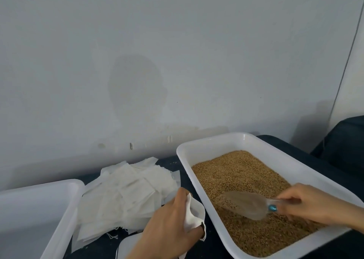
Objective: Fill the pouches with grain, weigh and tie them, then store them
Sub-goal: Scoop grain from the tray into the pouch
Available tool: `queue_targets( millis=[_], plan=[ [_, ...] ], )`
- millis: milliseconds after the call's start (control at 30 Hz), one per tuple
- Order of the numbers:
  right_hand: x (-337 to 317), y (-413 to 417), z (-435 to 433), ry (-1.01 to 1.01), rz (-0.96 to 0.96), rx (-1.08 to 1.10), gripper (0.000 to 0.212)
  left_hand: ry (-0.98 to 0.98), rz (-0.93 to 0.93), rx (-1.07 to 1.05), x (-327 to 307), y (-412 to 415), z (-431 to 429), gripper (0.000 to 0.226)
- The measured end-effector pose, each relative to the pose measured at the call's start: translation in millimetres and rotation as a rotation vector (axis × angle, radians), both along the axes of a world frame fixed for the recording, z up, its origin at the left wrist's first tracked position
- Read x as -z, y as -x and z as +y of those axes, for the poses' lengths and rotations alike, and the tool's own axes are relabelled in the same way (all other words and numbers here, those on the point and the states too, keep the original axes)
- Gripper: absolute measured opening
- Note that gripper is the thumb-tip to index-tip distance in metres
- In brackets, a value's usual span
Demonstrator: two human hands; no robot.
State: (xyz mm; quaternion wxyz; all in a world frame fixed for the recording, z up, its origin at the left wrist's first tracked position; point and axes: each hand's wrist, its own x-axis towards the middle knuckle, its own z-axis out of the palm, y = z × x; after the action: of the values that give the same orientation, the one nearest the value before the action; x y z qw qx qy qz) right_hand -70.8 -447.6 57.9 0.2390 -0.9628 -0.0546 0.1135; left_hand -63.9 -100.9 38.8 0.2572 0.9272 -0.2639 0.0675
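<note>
A white tray (pixel 212 140) on the right holds brown grain (pixel 240 176). My right hand (pixel 307 205) grips the handle of a clear plastic scoop (pixel 244 203), whose bowl lies on the grain with some grain inside. My left hand (pixel 169 225) holds a white cloth pouch (pixel 194 213) with its mouth spread, just left of the tray's near-left wall. A loose pile of empty white pouches (pixel 126 195) lies on the dark table to the left.
A second white tray (pixel 65 201) stands at the lower left, its inside bare where visible. A pale wall rises close behind the table. Something dark (pixel 346 140) sits at the far right. A white object (pixel 128 245) shows under my left wrist.
</note>
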Motion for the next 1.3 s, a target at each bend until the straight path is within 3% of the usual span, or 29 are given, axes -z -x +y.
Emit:
queue_targets(
  millis=[100, 200, 367, 500, 700, 900, 1300],
  plan=[
    [3, 0, -3, 0.174, -0.022, 0.02, 0.032, 0.019, -0.01, -0.004, 4, -4, -1, 0.033],
    [1, 0, 3, 0.241, -0.015, 0.002, 0.023, 0.028, -0.002, -0.019, 7, -7, 4, 0.033],
    [5, -8, 29, 0.221, -0.065, -0.051, 0.03, 0.024, 0.012, 0.002, 8, -7, 6, 0.033],
    [1, -4, 18, 0.133, 0.012, -0.013, 0.032, 0.026, 0.009, 0.012, 10, -7, 8, 0.033],
    [-13, 16, -25, -0.054, 0.018, 0.018, 0.066, 0.07, 0.001, 0.073, 7, -11, 2, 0.031],
    [-58, 24, -43, -0.182, 0.135, 0.034, 0.063, 0.101, 0.065, 0.131, -6, -16, -23, 0.032],
    [-141, 10, -10, -0.042, 0.135, -0.193, 0.05, 0.097, 0.144, 0.219, -29, -19, -48, 0.029]
  ],
)
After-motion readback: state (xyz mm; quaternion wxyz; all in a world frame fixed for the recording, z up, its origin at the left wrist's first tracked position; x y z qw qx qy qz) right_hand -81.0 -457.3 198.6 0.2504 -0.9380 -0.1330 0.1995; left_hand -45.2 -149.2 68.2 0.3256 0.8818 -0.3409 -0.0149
